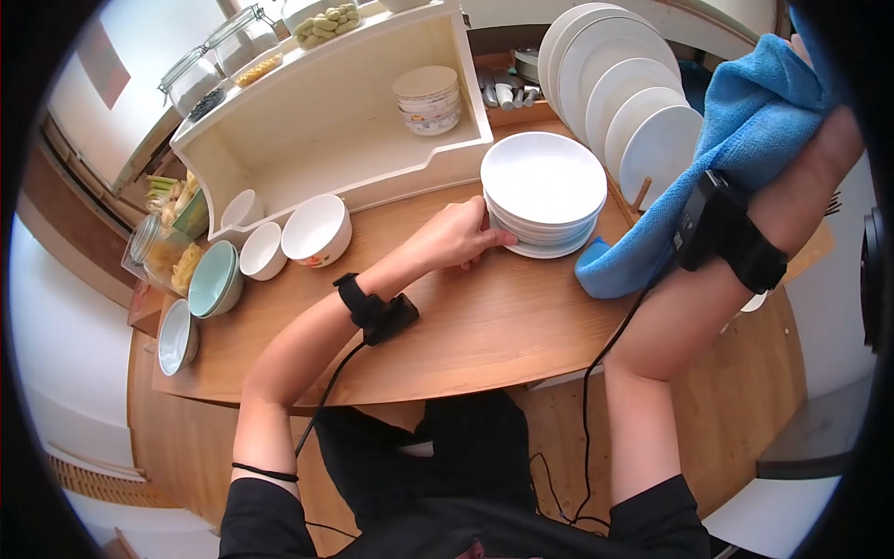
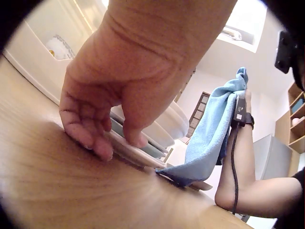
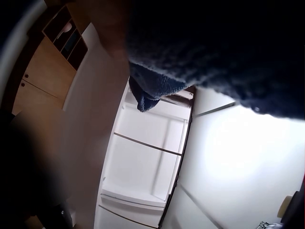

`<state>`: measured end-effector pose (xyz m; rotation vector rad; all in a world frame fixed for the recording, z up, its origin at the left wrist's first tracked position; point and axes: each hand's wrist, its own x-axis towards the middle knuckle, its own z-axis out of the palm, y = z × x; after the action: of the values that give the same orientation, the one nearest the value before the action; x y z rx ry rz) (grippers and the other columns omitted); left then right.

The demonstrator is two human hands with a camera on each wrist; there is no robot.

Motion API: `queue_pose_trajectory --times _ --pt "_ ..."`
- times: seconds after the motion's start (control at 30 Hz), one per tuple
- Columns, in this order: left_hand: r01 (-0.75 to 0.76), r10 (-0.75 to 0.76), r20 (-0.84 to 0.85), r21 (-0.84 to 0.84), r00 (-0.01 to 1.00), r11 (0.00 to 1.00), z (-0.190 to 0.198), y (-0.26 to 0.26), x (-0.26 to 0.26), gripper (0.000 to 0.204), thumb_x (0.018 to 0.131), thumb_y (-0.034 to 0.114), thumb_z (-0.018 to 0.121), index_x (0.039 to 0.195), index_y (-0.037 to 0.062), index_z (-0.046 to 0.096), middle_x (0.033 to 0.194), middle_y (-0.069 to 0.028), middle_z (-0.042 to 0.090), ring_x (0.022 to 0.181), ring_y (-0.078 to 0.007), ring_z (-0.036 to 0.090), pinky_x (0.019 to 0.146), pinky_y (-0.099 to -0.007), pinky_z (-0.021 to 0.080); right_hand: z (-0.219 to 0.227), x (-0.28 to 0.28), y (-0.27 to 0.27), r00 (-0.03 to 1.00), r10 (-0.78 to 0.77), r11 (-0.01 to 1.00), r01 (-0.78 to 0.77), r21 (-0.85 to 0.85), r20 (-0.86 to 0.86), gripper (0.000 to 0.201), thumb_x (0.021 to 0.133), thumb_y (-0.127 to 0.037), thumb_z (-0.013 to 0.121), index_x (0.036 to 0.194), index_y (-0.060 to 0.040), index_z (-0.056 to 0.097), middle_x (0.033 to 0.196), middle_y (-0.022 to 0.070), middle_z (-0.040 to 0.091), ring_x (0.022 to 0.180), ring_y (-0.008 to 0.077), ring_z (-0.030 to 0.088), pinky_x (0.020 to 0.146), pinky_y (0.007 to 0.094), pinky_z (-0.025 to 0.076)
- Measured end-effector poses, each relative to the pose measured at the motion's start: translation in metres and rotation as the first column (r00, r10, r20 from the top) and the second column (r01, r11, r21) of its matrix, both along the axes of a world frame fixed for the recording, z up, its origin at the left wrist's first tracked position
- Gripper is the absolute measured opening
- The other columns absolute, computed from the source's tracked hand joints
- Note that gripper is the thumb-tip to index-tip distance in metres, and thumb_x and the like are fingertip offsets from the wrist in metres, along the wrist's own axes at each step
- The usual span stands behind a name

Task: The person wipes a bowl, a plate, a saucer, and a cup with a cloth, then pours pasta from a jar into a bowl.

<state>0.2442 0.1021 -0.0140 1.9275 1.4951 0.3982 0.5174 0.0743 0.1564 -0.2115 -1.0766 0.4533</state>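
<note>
My left hand (image 1: 458, 237) is at the left side of a stack of white dishes (image 1: 545, 182), thumb over the lowest rim. In the left wrist view the bent fingers of the left hand (image 2: 102, 114) touch the tabletop, with a dish edge between them and the thumb. My right hand (image 1: 799, 48), raised at the upper right, grips a blue cloth (image 1: 754, 112) that hangs down beside the stack and mostly hides the fingers. Dark cloth (image 3: 157, 86) fills the top of the right wrist view.
White plates (image 1: 610, 79) stand upright in a rack behind the stack. Several bowls (image 1: 317, 230) line the left of the wooden table (image 1: 447, 326). A cream shelf (image 1: 317, 149) holds stacked bowls (image 1: 428, 98), with jars (image 1: 237, 47) on top. Black cables hang from both wrists.
</note>
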Motion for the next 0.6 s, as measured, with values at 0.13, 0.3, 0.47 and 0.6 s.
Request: queue_pose_trajectory --times 0.13,0.3,0.47,0.6 --pt "-0.049 0.048 0.019 0.051 0.999 0.997 0.000 0.002 0.008 0.048 0.086 0.041 0.070 0.084 -0.0019 0.049 0.065 -0.0101 0.060 0.053 -0.0188 0.061 0.045 -0.0318 0.050 0.004 -0.001 0.002 1.000 0.023 1.000 -0.023 -0.006 -0.008 0.038 0.099 -0.035 0.044 0.109 -0.0035 0.063 0.084 0.0028 0.066 0.069 0.0077 0.060 0.062 0.0205 0.047" --pt "0.043 -0.043 -0.024 -0.002 0.999 0.999 0.006 0.013 0.007 0.044 0.090 0.040 0.066 0.084 -0.0027 0.055 0.065 -0.0093 0.062 0.054 -0.0175 0.063 0.049 -0.0312 0.052 0.005 -0.007 0.003 0.997 0.072 0.997 -0.072 -0.024 -0.006 0.037 0.099 -0.034 0.043 0.106 -0.0038 0.063 0.082 0.0020 0.065 0.067 0.0067 0.059 0.060 0.0196 0.046" --pt "0.006 -0.010 -0.180 -0.022 0.984 1.000 0.056 0.036 -0.023 0.037 0.096 0.035 0.056 0.094 -0.0016 0.061 0.070 -0.0092 0.066 0.060 -0.0158 0.066 0.054 -0.0291 0.053 0.011 -0.011 0.007 0.993 0.118 0.992 -0.118 -0.052 -0.012 0.037 0.099 -0.034 0.043 0.104 -0.0042 0.064 0.081 0.0012 0.064 0.066 0.0056 0.058 0.058 0.0186 0.045" --pt "-0.157 0.183 -0.094 0.237 0.979 0.959 0.085 0.076 -0.064 0.035 0.095 0.031 0.058 0.112 0.0003 0.057 0.089 -0.0106 0.064 0.082 -0.0160 0.063 0.067 -0.0289 0.054 0.014 -0.016 0.010 0.988 0.153 0.985 -0.154 -0.075 -0.014 0.037 0.099 -0.034 0.042 0.103 -0.0045 0.064 0.080 0.0005 0.064 0.064 0.0048 0.057 0.056 0.0178 0.045"
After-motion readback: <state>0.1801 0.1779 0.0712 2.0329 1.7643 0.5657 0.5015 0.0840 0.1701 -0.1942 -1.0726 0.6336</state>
